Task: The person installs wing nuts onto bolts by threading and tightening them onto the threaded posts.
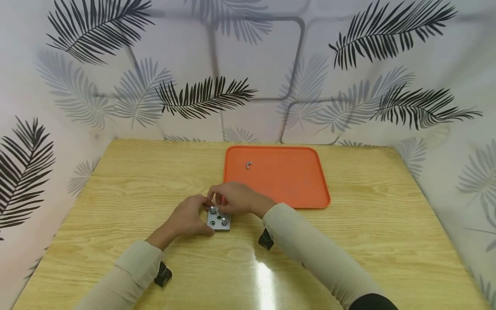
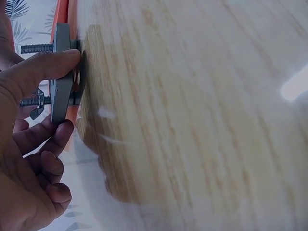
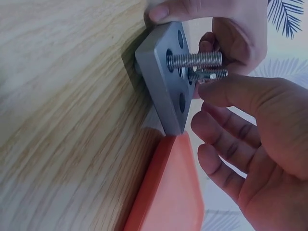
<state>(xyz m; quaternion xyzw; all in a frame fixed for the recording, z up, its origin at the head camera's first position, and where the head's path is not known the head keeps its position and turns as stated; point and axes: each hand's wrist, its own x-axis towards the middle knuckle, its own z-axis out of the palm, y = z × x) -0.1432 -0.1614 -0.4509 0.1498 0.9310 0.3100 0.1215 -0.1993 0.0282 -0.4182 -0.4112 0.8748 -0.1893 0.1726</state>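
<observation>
A small square metal plate [image 1: 219, 226] with several holes stands just above the wooden table, two threaded bolts [image 3: 195, 59] rising from it. My left hand [image 1: 190, 217] grips the plate by opposite edges, thumb on the near side and fingers on the far side. On the bolt nearer the left fingers sits a wing nut [image 2: 37, 102]. Curled over that bolt, my right hand [image 1: 234, 198] has its thumb and index finger at the wing nut; its other fingers are loosely bent. The second bolt carries no nut that shows.
An orange tray [image 1: 284, 202] lies behind and right of the hands, with a small wing nut [image 1: 249, 165] in its left part. Dark wrist camera mounts [image 1: 265, 239] sit under both wrists. A leaf-patterned curtain [image 1: 248, 64] hangs behind the table [image 1: 348, 249].
</observation>
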